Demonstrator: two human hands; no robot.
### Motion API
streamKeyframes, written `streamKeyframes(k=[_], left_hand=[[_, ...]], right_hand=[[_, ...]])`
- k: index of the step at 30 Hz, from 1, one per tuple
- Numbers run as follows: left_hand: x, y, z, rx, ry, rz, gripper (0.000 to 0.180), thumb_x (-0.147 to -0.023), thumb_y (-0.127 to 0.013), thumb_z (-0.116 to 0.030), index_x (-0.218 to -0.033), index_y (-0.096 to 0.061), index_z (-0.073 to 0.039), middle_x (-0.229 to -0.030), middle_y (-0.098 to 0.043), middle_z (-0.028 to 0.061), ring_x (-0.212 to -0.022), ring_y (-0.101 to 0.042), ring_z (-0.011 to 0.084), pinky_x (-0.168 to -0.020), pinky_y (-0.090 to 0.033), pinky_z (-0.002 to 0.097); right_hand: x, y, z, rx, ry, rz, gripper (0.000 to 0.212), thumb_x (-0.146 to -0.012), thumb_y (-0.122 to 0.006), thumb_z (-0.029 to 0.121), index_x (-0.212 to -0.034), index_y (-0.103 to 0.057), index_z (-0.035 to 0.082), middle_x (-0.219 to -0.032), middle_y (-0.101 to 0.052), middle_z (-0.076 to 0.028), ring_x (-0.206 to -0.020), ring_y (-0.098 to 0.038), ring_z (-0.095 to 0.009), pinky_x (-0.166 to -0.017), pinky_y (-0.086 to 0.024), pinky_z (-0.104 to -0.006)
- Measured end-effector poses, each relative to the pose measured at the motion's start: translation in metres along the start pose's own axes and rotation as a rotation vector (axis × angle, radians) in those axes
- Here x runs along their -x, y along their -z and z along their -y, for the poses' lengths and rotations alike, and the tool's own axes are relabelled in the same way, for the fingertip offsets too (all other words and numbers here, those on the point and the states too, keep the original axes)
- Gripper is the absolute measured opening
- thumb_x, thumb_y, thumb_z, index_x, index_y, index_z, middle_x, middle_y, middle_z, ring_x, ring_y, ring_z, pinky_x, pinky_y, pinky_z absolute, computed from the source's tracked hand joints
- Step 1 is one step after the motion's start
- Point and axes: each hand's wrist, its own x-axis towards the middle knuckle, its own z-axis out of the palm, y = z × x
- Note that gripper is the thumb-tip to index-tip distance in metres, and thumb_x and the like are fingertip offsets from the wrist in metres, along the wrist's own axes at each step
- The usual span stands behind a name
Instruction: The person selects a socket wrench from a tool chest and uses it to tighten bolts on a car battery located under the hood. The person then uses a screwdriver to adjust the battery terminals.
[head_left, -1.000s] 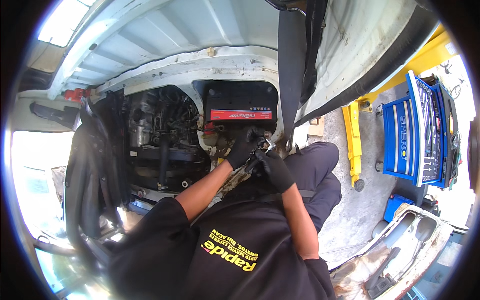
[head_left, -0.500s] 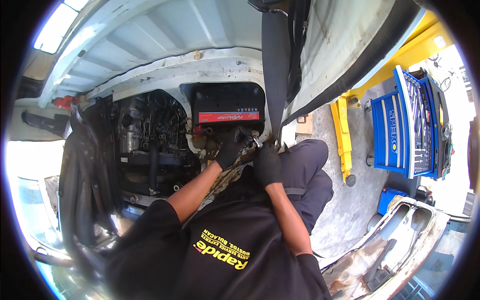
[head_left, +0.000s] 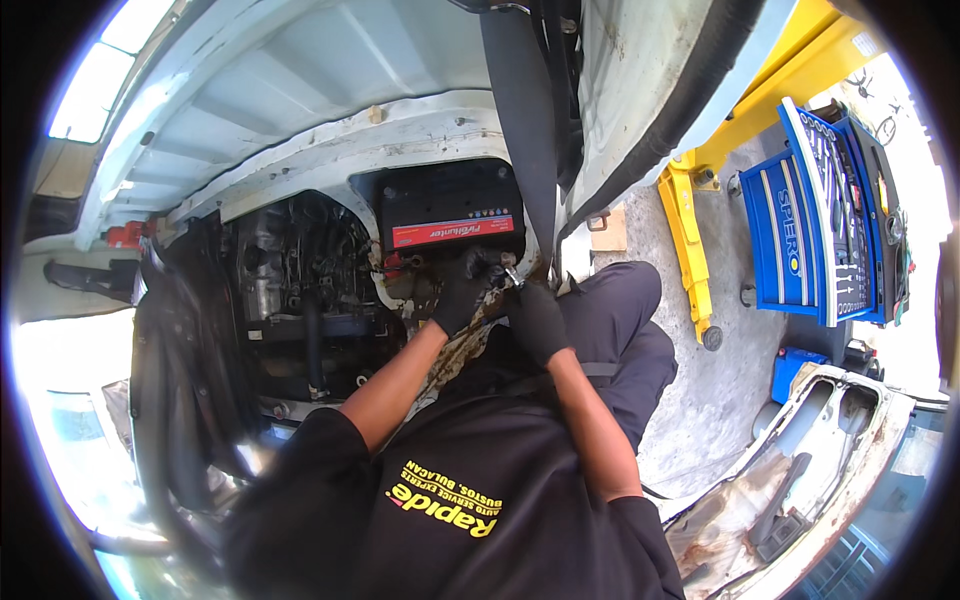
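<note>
My left hand (head_left: pixel 463 298), in a black glove, is just in front of the black car battery (head_left: pixel 450 200) with a red label. Its fingers are curled at the battery's near right corner; what they grip is hidden. My right hand (head_left: pixel 537 318), also gloved in black, is closed around a short shiny metal tool (head_left: pixel 514 276). The tool's end points up and left toward the left fingertips; its exact kind is too small to make out. A red terminal cover (head_left: pixel 393 263) sits at the battery's near left corner.
The dark engine bay (head_left: pixel 305 290) opens on the left. A grey seat belt (head_left: pixel 520 120) hangs right of the battery. A yellow lift arm (head_left: pixel 685 255), a blue tool cabinet (head_left: pixel 785 240) and a removed-looking door panel (head_left: pixel 790 490) stand on the right.
The whole view has tilted and shifted slightly. Both hands stay together at the battery's near right corner; the metal tool's angle differs a little.
</note>
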Motion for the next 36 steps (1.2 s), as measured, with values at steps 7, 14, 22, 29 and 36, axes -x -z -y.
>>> streamKeyframes(k=[7,14,22,29,36], left_hand=[[-0.004,0.004,0.015,0.039,-0.029,0.023,0.017,-0.102,-0.060,0.001,-0.117,-0.064,-0.002,-0.110,-0.070,0.0050,-0.102,-0.065,0.0128,-0.095,-0.053,0.0316],[-0.002,0.004,0.013,-0.052,-0.039,-0.008,0.014,-0.100,-0.058,0.005,-0.112,-0.063,-0.002,-0.102,-0.067,0.0024,-0.098,-0.062,0.0100,-0.092,-0.053,0.0301],[0.002,0.005,-0.001,0.006,-0.016,0.021,0.016,-0.103,-0.060,-0.003,-0.118,-0.064,-0.003,-0.115,-0.068,0.0057,-0.102,-0.062,0.0116,-0.094,-0.051,0.0311],[-0.001,-0.002,-0.013,-0.035,0.032,0.001,0.015,-0.104,-0.058,-0.005,-0.118,-0.063,-0.002,-0.111,-0.066,0.0036,-0.099,-0.059,0.0101,-0.092,-0.051,0.0307],[0.000,-0.001,-0.024,0.036,0.024,-0.102,0.014,-0.108,-0.055,-0.006,-0.119,-0.063,-0.002,-0.113,-0.068,0.0066,-0.106,-0.065,0.0162,-0.095,-0.053,0.0343]], right_hand=[[0.005,-0.010,0.005,-0.096,0.000,-0.025,0.030,-0.097,-0.070,0.028,-0.104,-0.068,-0.002,-0.084,-0.067,-0.018,-0.081,-0.069,-0.033,-0.073,-0.052,-0.0472],[-0.001,0.013,0.016,-0.485,-0.136,0.269,0.027,-0.092,-0.074,0.024,-0.100,-0.066,0.001,-0.092,-0.068,-0.021,-0.084,-0.072,-0.038,-0.077,-0.055,-0.0506],[-0.002,0.020,0.021,0.314,0.036,-0.051,0.040,-0.098,-0.068,0.029,-0.111,-0.067,-0.008,-0.097,-0.074,-0.024,-0.087,-0.072,-0.039,-0.076,-0.053,-0.0453],[-0.003,0.000,0.009,-0.560,-0.088,0.220,0.028,-0.094,-0.066,0.020,-0.113,-0.069,0.000,-0.098,-0.069,-0.022,-0.089,-0.071,-0.042,-0.082,-0.056,-0.0502],[0.012,0.019,0.022,0.143,0.188,0.019,0.019,-0.090,-0.067,0.017,-0.101,-0.073,0.003,-0.094,-0.071,-0.020,-0.087,-0.071,-0.041,-0.080,-0.056,-0.0511]])
